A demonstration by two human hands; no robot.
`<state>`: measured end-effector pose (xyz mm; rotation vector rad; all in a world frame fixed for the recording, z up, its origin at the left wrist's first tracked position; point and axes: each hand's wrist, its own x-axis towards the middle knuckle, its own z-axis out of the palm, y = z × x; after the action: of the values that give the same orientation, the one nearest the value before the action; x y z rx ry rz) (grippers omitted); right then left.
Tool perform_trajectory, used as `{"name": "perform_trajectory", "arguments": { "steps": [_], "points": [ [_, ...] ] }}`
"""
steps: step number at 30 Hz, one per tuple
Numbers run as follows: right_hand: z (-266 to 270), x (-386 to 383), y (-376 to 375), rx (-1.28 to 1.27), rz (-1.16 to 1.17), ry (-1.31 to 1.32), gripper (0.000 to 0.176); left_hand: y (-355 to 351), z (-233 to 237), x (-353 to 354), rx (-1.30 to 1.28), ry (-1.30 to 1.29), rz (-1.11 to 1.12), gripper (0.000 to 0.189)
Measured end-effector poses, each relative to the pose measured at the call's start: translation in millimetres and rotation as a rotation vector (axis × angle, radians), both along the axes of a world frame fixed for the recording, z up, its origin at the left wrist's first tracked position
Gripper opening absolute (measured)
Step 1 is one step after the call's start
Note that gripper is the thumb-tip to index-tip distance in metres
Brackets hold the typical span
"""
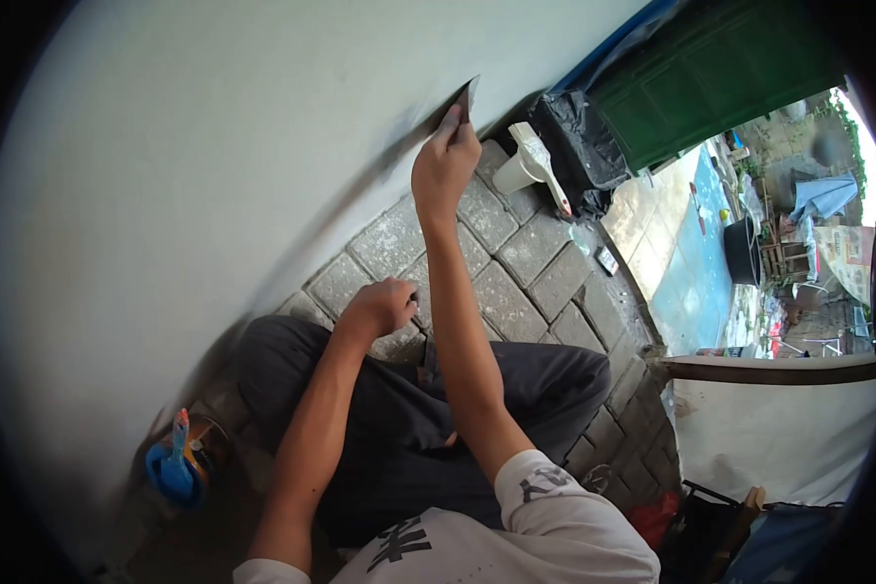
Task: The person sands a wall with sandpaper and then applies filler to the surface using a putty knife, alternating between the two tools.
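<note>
My right hand (pixel 446 170) is raised to the white wall (pixel 224 146). It pinches a thin, flat scraper blade (pixel 468 98), whose far edge overlaps the wall in this view. Lower down, over my crossed legs, my left hand (pixel 384 305) is closed in a fist. A small dark bit shows at its fingers, but I cannot tell what it is. Beyond my right hand, a white brush (pixel 530 151) lies across the top of a white cup (pixel 516 173) on the grey paving blocks (pixel 501 297).
A box wrapped in black plastic (pixel 584 146) stands beside the cup, near a green door (pixel 720 83). At lower left is a paint can (pixel 207 440) with a blue-handled brush (pixel 179 438). A small white packet (pixel 607 260) lies on the paving. Further right stands a black tub (pixel 742 251).
</note>
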<state>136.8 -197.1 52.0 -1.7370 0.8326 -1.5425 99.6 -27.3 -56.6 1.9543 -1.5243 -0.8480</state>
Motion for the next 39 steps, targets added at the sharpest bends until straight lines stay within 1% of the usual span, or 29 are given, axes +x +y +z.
{"name": "perform_trajectory", "arguments": {
  "steps": [1, 3, 4, 5, 8, 9, 10, 11, 12, 14, 16, 17, 18, 20, 21, 22, 23, 24, 25, 27, 28, 29, 30, 32, 33, 34, 37, 38, 39],
  "points": [
    [10.8, -9.1, 3.2, 0.205, 0.045, 0.095, 0.040, 1.2, 0.2, -1.3, -0.001, 0.009, -0.007, 0.018],
    [-8.8, -7.0, -9.8, 0.238, -0.008, 0.070, 0.041, 10.5, -4.5, -6.3, -0.037, 0.024, 0.007, 0.021],
    [-4.0, 0.8, -13.0, 0.260, -0.045, 0.022, 0.043, 8.4, 1.7, -2.2, -0.083, 0.016, 0.034, 0.024],
    [-3.4, 4.2, -8.6, 0.184, -0.021, -0.037, 0.042, 5.0, 8.6, 1.5, 0.006, 0.035, -0.008, 0.026],
    [13.1, 1.4, 1.6, 0.117, 0.031, -0.100, 0.042, 0.6, -10.0, -0.5, -0.028, -0.013, -0.005, 0.027],
    [15.6, -1.6, 0.0, 0.145, 0.007, -0.054, 0.042, -0.6, 10.9, 0.5, 0.105, 0.033, -0.052, 0.022],
    [-0.3, -3.7, -6.9, 0.155, -0.011, -0.044, 0.042, 5.4, -1.9, -6.6, 0.116, 0.043, -0.069, 0.022],
    [-14.7, 1.0, -15.7, 0.235, -0.032, -0.010, 0.041, 7.8, -20.6, -6.3, 0.013, 0.022, -0.031, 0.022],
    [-17.6, 9.0, -23.5, 0.305, -0.045, 0.012, 0.041, 5.6, -27.2, -1.3, -0.101, -0.009, 0.014, 0.022],
    [8.2, 9.7, -0.8, 0.216, -0.020, 0.012, 0.040, 0.0, -5.6, 5.6, -0.068, -0.041, 0.015, 0.022],
    [19.4, 5.7, 18.3, 0.044, 0.026, -0.184, 0.040, 1.1, -1.4, 0.9, 0.032, -0.067, -0.024, 0.023],
    [25.9, -3.5, 20.4, 0.116, 0.034, -0.083, 0.040, 1.2, 1.0, 1.9, 0.057, 0.024, -0.045, 0.024],
    [19.5, -8.2, 20.0, 0.123, 0.019, -0.074, 0.040, 5.3, -2.5, -3.7, 0.065, 0.034, -0.059, 0.024],
    [11.6, 1.2, 12.8, 0.276, 0.022, -0.071, 0.040, 5.1, -3.1, -0.3, 0.045, -0.033, 0.001, 0.024],
    [9.7, 6.3, 15.2, 0.114, -0.024, -0.121, 0.042, 3.4, -7.1, 1.6, 0.025, -0.024, -0.004, 0.024],
    [23.1, 3.8, 23.3, 0.109, -0.016, -0.128, 0.042, -1.2, -8.0, 6.3, 0.019, -0.031, 0.004, 0.024],
    [33.0, -3.2, 32.5, 0.153, 0.037, -0.051, 0.034, -2.3, -11.6, 7.2, 0.030, -0.021, -0.021, 0.025],
    [37.0, -10.7, 39.0, 0.201, 0.083, 0.031, 0.034, -0.7, -18.1, 3.8, 0.046, -0.006, -0.053, 0.025],
    [25.2, -10.5, 28.1, 0.175, 0.074, 0.075, 0.035, 3.2, -25.0, -2.0, 0.058, 0.004, -0.060, 0.025],
    [6.1, -5.2, 23.2, 0.168, 0.018, 0.019, 0.031, 4.3, -32.3, -1.8, 0.011, 0.016, -0.042, 0.027],
    [20.7, -0.1, 28.4, 0.150, -0.022, -0.044, 0.035, 0.7, -30.8, 4.0, -0.020, 0.012, -0.028, 0.028],
    [27.5, -0.8, 46.8, 0.051, 0.016, -0.146, 0.032, -1.4, -30.1, 4.3, 0.040, 0.002, -0.033, 0.030],
    [35.2, 0.4, 49.6, 0.048, 0.023, -0.150, 0.032, -5.2, -36.6, 9.1, 0.037, -0.002, -0.026, 0.030],
    [34.2, -10.2, 54.4, 0.137, 0.102, -0.056, 0.030, -4.8, -58.3, 6.6, 0.011, -0.016, -0.083, 0.033],
    [25.6, -8.6, 44.6, 0.161, 0.064, 0.002, 0.030, -0.6, -17.4, 2.7, 0.057, 0.022, -0.057, 0.034],
    [18.5, -8.7, 44.3, 0.162, 0.057, -0.001, 0.030, 0.7, -23.2, 0.7, 0.057, 0.019, -0.065, 0.034],
    [17.1, 2.3, 46.3, -0.129, -0.045, -0.005, 0.032, -5.4, -39.2, 9.8, 0.001, 0.025, -0.029, 0.035],
    [17.1, -0.3, 42.9, -0.126, -0.039, -0.002, 0.032, -6.6, -45.6, 9.8, 0.025, 0.013, -0.061, 0.036],
    [23.5, -6.9, 38.8, 0.110, 0.026, 0.043, 0.031, -5.7, -49.0, 6.7, 0.051, 0.006, -0.097, 0.036]
  ]
}}
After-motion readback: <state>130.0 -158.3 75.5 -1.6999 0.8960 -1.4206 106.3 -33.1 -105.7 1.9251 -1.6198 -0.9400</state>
